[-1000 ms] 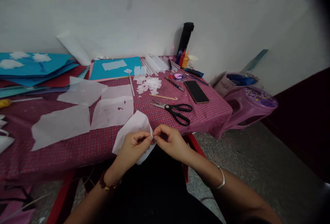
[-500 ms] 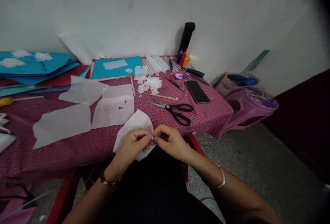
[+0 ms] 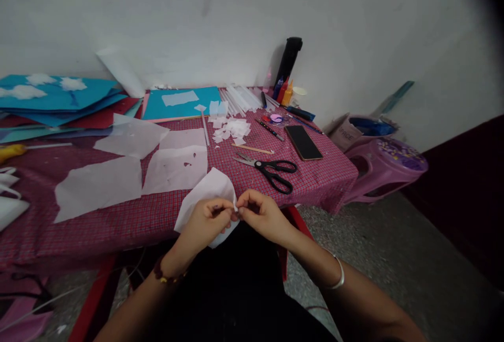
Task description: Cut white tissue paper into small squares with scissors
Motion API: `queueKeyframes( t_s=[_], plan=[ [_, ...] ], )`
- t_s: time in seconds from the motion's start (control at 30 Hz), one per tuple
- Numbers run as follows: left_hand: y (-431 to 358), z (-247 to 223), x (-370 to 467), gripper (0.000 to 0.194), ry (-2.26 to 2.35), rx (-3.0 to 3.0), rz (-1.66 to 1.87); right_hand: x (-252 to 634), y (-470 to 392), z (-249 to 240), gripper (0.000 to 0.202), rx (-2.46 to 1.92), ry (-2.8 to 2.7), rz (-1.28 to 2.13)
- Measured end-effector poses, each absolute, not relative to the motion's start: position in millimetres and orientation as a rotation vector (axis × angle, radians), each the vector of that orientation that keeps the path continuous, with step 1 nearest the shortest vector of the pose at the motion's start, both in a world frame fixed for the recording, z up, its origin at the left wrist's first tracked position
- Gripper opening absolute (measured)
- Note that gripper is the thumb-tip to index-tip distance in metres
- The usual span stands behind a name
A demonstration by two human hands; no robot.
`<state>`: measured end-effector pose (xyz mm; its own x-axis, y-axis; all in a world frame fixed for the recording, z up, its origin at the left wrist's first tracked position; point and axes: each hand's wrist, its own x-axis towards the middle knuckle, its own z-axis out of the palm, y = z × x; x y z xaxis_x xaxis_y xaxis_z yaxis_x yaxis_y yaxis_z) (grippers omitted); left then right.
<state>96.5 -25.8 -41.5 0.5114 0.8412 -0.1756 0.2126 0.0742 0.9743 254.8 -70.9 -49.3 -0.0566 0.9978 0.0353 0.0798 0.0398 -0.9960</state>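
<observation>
A sheet of thin white paper point(image 3: 208, 187) hangs over the table's front edge, partly behind my left hand point(image 3: 208, 221). That hand is closed in a pinch at the sheet's right edge. Tip to tip with it, my right hand point(image 3: 263, 216) pinches the same edge, where the paper looks gathered into a small white point. The fingertips hide most of that spot. Black-handled scissors point(image 3: 271, 169) lie with blades parted just beyond my right hand. A thin wooden stick point(image 3: 253, 149) rests behind them, near a pile of small white paper pieces point(image 3: 232, 129).
Large white sheets point(image 3: 100, 184) spread over the checked tablecloth point(image 3: 315, 187) on the left. A phone point(image 3: 303, 141), pens, glue sticks point(image 3: 242, 98) and paint bottles point(image 3: 284, 91) occupy the right side. Blue card point(image 3: 151, 105) lies near the wall. A pink stool point(image 3: 388, 166) stands right of the table.
The view has shifted slightly, so the table appears a little further right. Both hands keep pinching the paper's edge, with the fingertips slightly rearranged.
</observation>
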Motion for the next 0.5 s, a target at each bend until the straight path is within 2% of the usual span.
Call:
queueKeyframes(
  t_s=[0.5],
  plan=[
    [-25.8, -40.6, 96.6, 0.012, 0.964, 1.512, 0.596, 253.8, -72.4, -44.8, 0.007, -1.197, -1.385, 1.140]
  ],
)
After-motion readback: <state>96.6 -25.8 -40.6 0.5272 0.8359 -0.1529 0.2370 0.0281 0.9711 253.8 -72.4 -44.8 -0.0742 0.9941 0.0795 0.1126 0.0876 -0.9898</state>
